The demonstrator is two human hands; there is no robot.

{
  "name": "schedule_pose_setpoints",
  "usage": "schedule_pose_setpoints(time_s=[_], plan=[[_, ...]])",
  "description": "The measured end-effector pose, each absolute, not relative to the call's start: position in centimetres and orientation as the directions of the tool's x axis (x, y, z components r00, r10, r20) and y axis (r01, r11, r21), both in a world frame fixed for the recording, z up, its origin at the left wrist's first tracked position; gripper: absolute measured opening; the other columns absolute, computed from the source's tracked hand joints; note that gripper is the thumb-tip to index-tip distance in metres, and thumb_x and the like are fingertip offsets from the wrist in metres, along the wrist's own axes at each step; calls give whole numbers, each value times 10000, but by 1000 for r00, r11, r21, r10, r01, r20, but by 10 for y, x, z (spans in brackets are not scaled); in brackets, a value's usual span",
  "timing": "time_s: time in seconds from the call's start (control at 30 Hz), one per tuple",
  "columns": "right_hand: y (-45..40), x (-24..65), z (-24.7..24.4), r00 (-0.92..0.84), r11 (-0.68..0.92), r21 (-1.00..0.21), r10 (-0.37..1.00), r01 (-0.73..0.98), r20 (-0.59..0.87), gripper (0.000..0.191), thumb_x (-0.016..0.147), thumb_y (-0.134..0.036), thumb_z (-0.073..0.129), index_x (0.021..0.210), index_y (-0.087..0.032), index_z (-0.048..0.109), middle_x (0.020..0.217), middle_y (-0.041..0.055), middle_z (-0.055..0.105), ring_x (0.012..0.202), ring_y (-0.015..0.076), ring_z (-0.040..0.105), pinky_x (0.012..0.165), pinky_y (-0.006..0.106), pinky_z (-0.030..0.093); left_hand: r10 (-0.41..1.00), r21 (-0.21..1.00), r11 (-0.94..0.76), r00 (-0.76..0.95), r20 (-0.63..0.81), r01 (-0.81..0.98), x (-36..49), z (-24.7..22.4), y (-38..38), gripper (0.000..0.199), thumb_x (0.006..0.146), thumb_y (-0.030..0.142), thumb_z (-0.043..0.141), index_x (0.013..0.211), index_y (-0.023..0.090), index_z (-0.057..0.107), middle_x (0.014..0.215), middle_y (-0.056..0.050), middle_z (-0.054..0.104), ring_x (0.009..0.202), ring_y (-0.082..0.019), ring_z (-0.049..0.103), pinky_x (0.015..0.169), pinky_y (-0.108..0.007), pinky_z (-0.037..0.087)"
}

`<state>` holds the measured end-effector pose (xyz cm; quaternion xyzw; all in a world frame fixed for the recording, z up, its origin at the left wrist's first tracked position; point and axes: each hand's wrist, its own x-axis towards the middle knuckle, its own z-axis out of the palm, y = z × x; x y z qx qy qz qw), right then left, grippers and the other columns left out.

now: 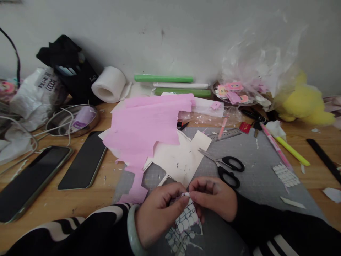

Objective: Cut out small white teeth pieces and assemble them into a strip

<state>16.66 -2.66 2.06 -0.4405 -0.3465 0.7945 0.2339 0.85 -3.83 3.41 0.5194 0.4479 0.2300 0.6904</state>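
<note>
Near the bottom middle, my left hand (163, 209) pinches a small white paper cutout (187, 218) with a dark scale-like line pattern. My right hand (213, 197) pinches the same cutout's top edge, its fingertips almost meeting those of the left. Below it lies more patterned paper (178, 239), partly hidden by the left hand. Black-handled scissors (222, 163) rest spread on the grey cutting mat (247, 156), just beyond the right hand. A cut sheet of pink paper (144, 128) lies over cream cardstock (173, 156) ahead of both hands.
Two phones (34, 181) lie at left, near a metal bowl (73, 119). A tissue roll (109, 84) stands by the wall. A steel ruler (226, 134), pink pen (275, 144), yellow pen (292, 151) and another patterned piece (286, 175) are at right. A yellow plush (303, 99) sits behind them.
</note>
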Motion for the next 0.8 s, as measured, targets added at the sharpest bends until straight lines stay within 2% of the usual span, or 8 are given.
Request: schedule_pose_setpoints(time_s=[0.1,0.4,0.67,0.8], plan=[[-27,166,21,-495,-657,-751,674,-63,-548,382,534,-439,708,626,-120,521,427,-54,538,348,61,509,331,172,429,817,935,281,458,-351,216,7,31,-38,256,792,341,450,656,141,537,621,-24,571,636,-145,517,621,-265,395],[-24,167,20,-533,-695,-716,631,-67,-563,378,514,-421,727,619,-120,524,451,-50,544,363,67,522,335,179,434,827,931,227,447,-340,286,7,32,-38,247,777,336,433,650,148,531,616,-23,554,611,-145,491,594,-265,384],[-27,166,19,-484,-665,-746,653,2,-583,316,544,-379,693,613,-131,511,416,-73,523,333,50,494,317,158,423,828,931,218,449,-335,292,7,31,-39,230,773,331,444,663,153,538,622,-11,537,622,-139,473,610,-260,374],[-28,163,22,-427,-639,-769,691,16,-583,304,538,-373,681,579,-137,494,382,-87,487,309,36,451,298,151,400,831,919,288,406,-380,271,8,31,-39,215,745,360,472,660,166,508,597,14,479,597,-129,431,564,-246,352]])
